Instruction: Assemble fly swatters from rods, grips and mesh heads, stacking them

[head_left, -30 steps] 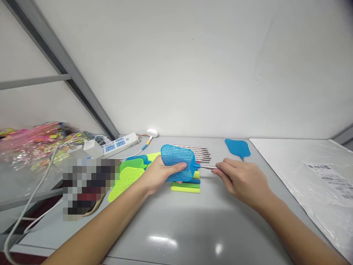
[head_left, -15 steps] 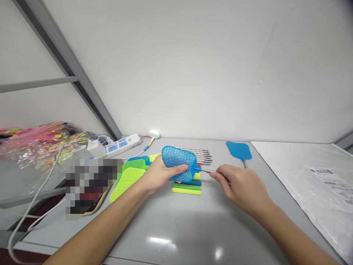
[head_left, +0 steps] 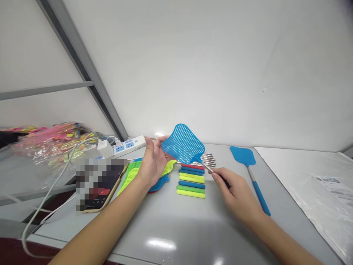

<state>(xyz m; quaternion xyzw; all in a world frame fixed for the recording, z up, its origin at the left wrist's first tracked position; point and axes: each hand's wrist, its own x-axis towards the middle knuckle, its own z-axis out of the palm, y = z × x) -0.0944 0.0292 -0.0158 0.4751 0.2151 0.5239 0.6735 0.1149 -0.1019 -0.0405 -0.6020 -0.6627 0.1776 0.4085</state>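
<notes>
My right hand [head_left: 236, 189] is closed around the lower end of a blue fly swatter [head_left: 184, 145], gripping its thin metal rod near a dark grip. The mesh head is raised and tilted above the table. Just left of that head, my left hand [head_left: 154, 162] is open, thumb up and palm towards the swatter; some fingertips are hidden behind the mesh, so contact cannot be made out. Below the swatter lies a row of coloured handle sleeves [head_left: 191, 185] in red, blue, yellow and green. Several metal rods [head_left: 211, 159] lie behind them. Loose green mesh heads [head_left: 132, 176] overlap beside my left forearm.
A second blue swatter [head_left: 244, 155] with a blue handle lies at right, beside a white plastic sheet [head_left: 300, 173]. At left are a phone [head_left: 110, 187], a power strip [head_left: 129, 146] with a trailing white cable, and bagged colourful items [head_left: 55, 141].
My left hand has let go of the blue mesh head and opened to its left. The swatter has turned and risen in my right hand. The camera view has shifted slightly.
</notes>
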